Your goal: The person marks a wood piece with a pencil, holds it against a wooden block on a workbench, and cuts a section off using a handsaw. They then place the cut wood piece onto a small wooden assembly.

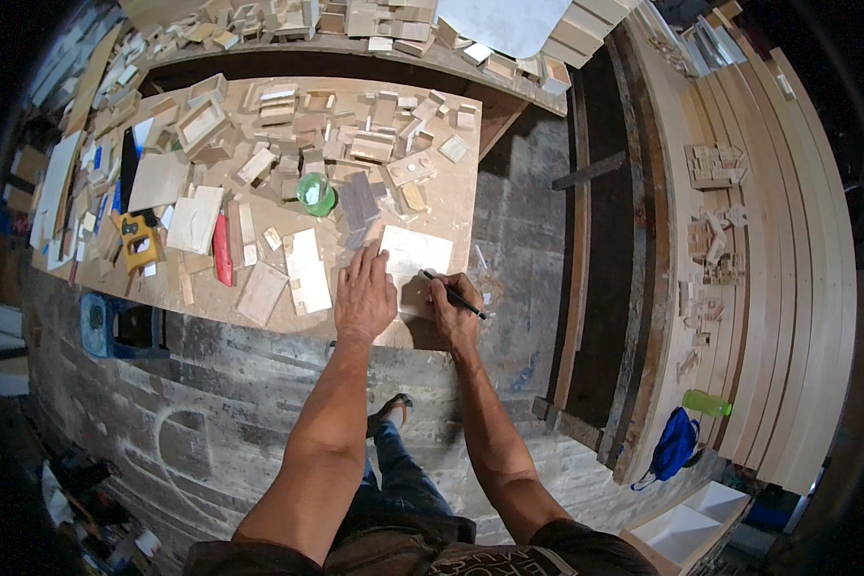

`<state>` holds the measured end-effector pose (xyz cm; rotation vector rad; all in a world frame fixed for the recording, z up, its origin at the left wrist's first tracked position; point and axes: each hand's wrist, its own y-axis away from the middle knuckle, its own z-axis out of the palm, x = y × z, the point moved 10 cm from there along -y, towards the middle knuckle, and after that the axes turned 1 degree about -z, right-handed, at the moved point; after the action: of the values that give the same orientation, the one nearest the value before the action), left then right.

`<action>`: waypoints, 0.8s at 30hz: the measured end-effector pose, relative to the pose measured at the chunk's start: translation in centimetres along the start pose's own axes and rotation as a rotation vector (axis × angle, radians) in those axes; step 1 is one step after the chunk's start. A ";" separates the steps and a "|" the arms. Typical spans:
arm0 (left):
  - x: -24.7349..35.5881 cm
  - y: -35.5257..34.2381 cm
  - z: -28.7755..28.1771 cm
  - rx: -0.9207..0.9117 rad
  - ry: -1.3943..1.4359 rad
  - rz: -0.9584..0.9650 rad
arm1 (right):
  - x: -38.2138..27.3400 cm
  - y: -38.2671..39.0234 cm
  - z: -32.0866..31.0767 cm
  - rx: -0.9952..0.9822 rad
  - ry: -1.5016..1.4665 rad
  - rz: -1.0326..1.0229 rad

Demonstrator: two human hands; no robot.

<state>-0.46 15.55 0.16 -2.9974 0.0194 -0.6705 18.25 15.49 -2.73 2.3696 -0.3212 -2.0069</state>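
A pale square sheet or thin board (pixel 422 248) with faint drawn lines lies near the workbench's right front corner. My left hand (pixel 366 293) rests open on its left edge, fingers extended. My right hand (pixel 448 307) grips a dark pen or pencil (pixel 467 304), its tip on the lower right part of the sheet. Just left of my left hand lie another pale cut piece (pixel 306 272) and a small wooden board (pixel 261 292). A dark grey piece (pixel 360 197) and a green jar (pixel 317 197) sit beyond my fingers.
The bench (pixel 211 309) holds many small wooden boxes, offcuts, a red tool (pixel 224 252) and a yellow tool (pixel 136 240). A blue stool (pixel 96 326) stands beneath. Long boards (pixel 787 269), a blue bag (pixel 672 442) and green bottle (pixel 707 402) are at right.
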 end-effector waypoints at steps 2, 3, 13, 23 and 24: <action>-0.1 0.0 0.0 -0.003 0.000 -0.005 | -0.1 0.1 0.1 0.009 -0.021 0.003; 0.0 0.0 -0.1 -0.005 0.003 -0.005 | 0.1 0.0 0.0 0.016 -0.018 -0.002; 0.1 0.0 -0.3 0.007 -0.002 0.003 | -0.4 1.2 -1.3 0.039 0.053 0.006; 0.1 0.0 -0.3 0.022 0.009 0.002 | -2.2 3.6 -2.9 0.069 0.165 -0.210; 0.2 0.1 -0.4 0.031 0.018 0.007 | -2.2 3.9 -3.0 0.069 0.132 -0.229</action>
<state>-0.42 15.46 0.58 -2.9605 0.0211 -0.6907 20.27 11.73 0.46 2.6757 -0.1221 -1.9402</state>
